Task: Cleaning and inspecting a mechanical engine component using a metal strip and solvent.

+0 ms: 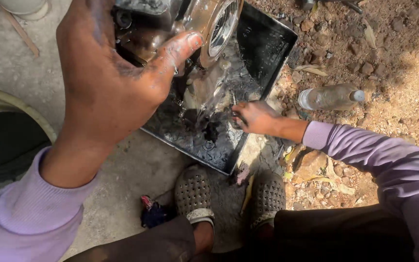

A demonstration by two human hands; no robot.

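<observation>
Down low, the metal engine part (pixel 190 29) was held over the far end of the black tray (pixel 263 53) by the left hand (pixel 107 82), fingers curled round it. The right hand (pixel 255 116), fingers bent, was dipped in the tray's near right side, holding nothing that could be seen.

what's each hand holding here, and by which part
Left hand grips the greasy engine part by its side, over the black tray. Right hand: cannot tell.
</observation>
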